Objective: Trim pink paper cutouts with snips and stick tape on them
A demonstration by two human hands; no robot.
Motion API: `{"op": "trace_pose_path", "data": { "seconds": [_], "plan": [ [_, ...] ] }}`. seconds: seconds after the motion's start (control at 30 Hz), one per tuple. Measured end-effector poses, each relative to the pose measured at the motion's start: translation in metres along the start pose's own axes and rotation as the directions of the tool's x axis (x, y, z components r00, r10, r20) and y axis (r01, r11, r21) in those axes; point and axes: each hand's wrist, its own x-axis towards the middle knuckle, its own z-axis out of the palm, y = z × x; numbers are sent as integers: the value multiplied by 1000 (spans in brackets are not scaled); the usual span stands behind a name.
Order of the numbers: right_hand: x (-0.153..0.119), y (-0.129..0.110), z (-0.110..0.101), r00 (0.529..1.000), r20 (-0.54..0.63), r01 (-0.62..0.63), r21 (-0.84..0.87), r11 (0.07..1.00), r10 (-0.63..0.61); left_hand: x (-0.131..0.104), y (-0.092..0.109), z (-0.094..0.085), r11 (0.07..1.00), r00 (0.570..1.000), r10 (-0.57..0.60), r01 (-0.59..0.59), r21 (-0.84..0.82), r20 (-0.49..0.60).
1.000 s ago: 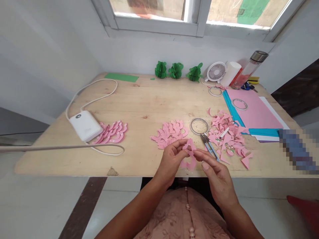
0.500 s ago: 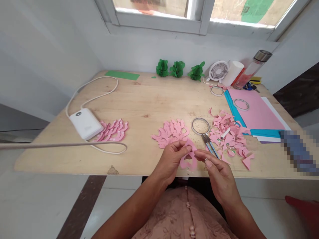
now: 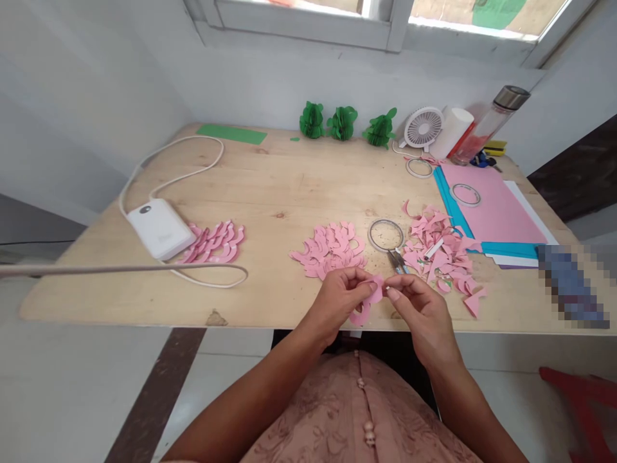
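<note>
"So, what is seen near the front edge of the tabletop (image 3: pixel 274 186)?"

"Pink pieces (image 3: pixel 328 247) are heaped beyond the left hand (image 3: pixel 338 301), by which a pink paper cutout (image 3: pixel 378 292) is pinched at that edge's middle."

"And the right hand (image 3: pixel 425 312)?"

"Narrowed beside the cutout; whether anything is gripped cannot be told."
</note>
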Motion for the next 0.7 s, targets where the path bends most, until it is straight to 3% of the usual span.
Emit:
{"op": "trace_pose_path", "data": {
  "seconds": [0.33, 0.7],
  "plan": [
    [6, 4, -1, 998, 56, -24, -49, 999, 27, 1, -3, 3, 999, 999, -47, 47, 16, 2],
    [7, 9, 1, 998, 18, -68, -24, 997, 68, 1, -3, 5, 998, 998, -69, 69, -9, -8]
  ]
}}
